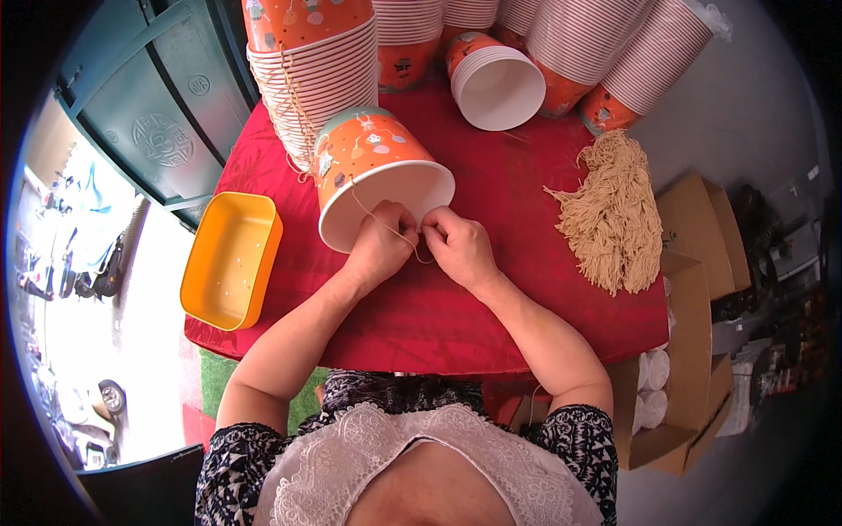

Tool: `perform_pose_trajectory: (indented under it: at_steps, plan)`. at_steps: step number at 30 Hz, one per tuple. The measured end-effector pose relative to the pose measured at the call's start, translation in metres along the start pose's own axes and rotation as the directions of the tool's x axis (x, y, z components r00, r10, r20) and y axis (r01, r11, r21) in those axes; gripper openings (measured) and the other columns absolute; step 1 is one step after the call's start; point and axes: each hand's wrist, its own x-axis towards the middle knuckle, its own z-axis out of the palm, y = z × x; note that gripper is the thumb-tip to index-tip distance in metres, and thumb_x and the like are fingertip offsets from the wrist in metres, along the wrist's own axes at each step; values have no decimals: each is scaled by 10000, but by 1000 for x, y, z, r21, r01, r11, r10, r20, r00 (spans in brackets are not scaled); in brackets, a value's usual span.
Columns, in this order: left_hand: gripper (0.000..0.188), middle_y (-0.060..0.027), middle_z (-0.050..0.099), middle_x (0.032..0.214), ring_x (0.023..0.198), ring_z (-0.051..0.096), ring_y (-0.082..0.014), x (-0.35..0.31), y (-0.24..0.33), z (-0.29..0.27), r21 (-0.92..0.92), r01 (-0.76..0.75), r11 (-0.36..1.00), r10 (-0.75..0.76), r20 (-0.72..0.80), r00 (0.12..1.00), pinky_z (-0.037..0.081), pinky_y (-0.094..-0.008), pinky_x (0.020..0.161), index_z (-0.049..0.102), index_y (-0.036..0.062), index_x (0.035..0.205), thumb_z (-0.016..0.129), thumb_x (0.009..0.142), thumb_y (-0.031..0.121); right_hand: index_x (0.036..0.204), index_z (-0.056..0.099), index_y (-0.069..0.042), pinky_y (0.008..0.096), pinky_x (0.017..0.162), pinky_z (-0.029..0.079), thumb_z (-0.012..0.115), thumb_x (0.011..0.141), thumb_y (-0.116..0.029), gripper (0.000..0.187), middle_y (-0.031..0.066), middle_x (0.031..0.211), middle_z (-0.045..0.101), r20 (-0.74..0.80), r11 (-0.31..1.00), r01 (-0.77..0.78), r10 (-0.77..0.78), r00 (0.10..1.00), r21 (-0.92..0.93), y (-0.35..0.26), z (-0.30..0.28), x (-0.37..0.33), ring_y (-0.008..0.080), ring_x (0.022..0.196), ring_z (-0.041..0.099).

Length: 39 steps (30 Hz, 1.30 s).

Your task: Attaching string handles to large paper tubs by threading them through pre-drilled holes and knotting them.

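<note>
An orange paper bucket (373, 147) with a white inside lies tilted on the table, its mouth toward me. A thin tan cord (362, 203) comes from near its rim, passes over my left hand (383, 241) and loops below between both hands. My left hand is closed at the bucket's lower rim, its fingertips partly hidden. Close beside it, my right hand (458, 250) pinches the cord near the rim, thumb and forefinger together. The exact place where the cord ends is too small to make out.
A yellow tub (231, 263) with small white bits stands left on the red-covered table (517, 324). A tan cord bundle (614, 215) lies right. Nested bucket stacks (320, 88) and a tipped short stack (500, 88) fill the back. Cardboard boxes (693, 324) stand beside the table's right edge.
</note>
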Motion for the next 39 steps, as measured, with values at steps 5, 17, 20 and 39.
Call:
perform_pose_trajectory:
  at_steps: [5, 17, 20, 39]
  plan:
    - [63, -183, 638, 788, 762, 633, -299, -1, 2, -1, 7, -2, 1000, 2, -12, 1000, 504, -377, 698, 623, -34, 780, 606, 733, 6, 879, 583, -54, 454, 568, 509, 615, 838, -93, 65, 154, 704, 652, -11, 999, -8, 8, 1000, -48, -2, 2, 0, 348, 666, 662]
    - [61, -204, 633, 815, 780, 628, -345, 0, -1, 6, -21, -1, 1000, 0, -16, 1000, 508, -417, 715, 635, -30, 747, 619, 742, 28, 857, 580, -47, 456, 558, 511, 627, 818, -79, 69, 157, 737, 658, -39, 990, 75, -80, 996, -116, 1, 2, -1, 354, 667, 655]
    - [62, -205, 632, 816, 782, 628, -343, 1, 1, 5, -22, 16, 1000, -16, 9, 1000, 508, -416, 718, 637, -32, 743, 615, 740, 26, 843, 585, -43, 448, 557, 513, 629, 816, -77, 61, 157, 763, 658, -43, 984, 123, -129, 991, -126, 1, 2, -1, 349, 676, 652]
    - [85, -209, 654, 762, 700, 646, -311, 4, -11, 8, -197, 153, 968, -152, 17, 988, 514, -385, 636, 626, -63, 735, 607, 753, 18, 815, 634, -40, 410, 553, 521, 645, 777, -23, 43, 141, 762, 652, -20, 963, 201, -208, 978, -178, 3, 6, -1, 322, 670, 648]
